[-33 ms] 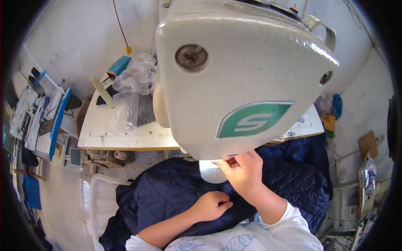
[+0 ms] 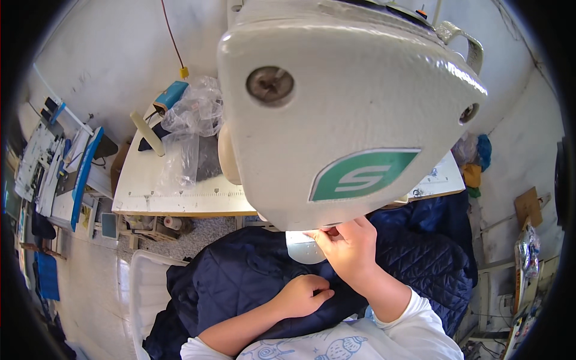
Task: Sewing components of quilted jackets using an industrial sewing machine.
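From my distant place I see a white tabletop (image 2: 135,189) with a yellowish front edge, and ruler marks go along it. On its left part lies some crumpled clear plastic (image 2: 201,108), close to a dark piece (image 2: 161,131). A cream rod (image 2: 146,132) stands tilted there; I cannot tell how its foot is fixed. The sewing machine (image 2: 354,114) hides the middle from me. Lower, beside the pale floor (image 2: 99,264), a white tub (image 2: 143,270) has navy quilted cloth (image 2: 225,273) over its rim.
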The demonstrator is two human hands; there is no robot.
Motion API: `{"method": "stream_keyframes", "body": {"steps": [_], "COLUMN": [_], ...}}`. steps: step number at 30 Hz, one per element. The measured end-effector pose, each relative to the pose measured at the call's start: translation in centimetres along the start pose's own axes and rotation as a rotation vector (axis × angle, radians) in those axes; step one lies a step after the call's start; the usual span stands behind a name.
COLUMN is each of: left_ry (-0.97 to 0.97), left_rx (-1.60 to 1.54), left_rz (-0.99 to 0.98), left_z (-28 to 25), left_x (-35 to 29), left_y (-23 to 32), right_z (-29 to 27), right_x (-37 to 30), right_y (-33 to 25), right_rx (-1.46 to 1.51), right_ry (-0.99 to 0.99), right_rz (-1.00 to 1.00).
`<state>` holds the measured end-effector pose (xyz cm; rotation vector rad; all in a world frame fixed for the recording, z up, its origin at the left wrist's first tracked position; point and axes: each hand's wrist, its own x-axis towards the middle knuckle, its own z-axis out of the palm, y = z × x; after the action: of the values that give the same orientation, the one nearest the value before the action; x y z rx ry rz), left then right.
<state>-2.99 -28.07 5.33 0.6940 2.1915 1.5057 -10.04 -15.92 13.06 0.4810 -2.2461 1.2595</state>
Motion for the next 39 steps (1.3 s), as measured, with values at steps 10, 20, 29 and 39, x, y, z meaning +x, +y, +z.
{"method": "stream_keyframes", "body": {"steps": [10, 20, 29, 39], "left_ry": [-0.001, 0.362, 0.457, -0.068], "left_rx": [-0.023, 0.611, 0.279, -0.145], "left_rz": [0.000, -0.074, -0.470, 0.114], "left_z": [-0.1, -3.6, 5.2, 9.8], "left_x": [0.5, -8.3, -16.6, -1.7], "left_y": [-0.1, 4.9, -8.1, 3.3], "right_z": [-0.4, -4.0, 6.0, 4.9], "right_x": [0.0, -0.1, -8.1, -10.0], "right_y": [0.4, -3.9, -4.1, 5.0], "right_rx": [-0.018, 0.004, 0.240, -0.488], "right_ry": [-0.026, -0.264, -1.203, -1.629], "right_rz": [-0.011, -0.171, -0.468, -0.592]}}
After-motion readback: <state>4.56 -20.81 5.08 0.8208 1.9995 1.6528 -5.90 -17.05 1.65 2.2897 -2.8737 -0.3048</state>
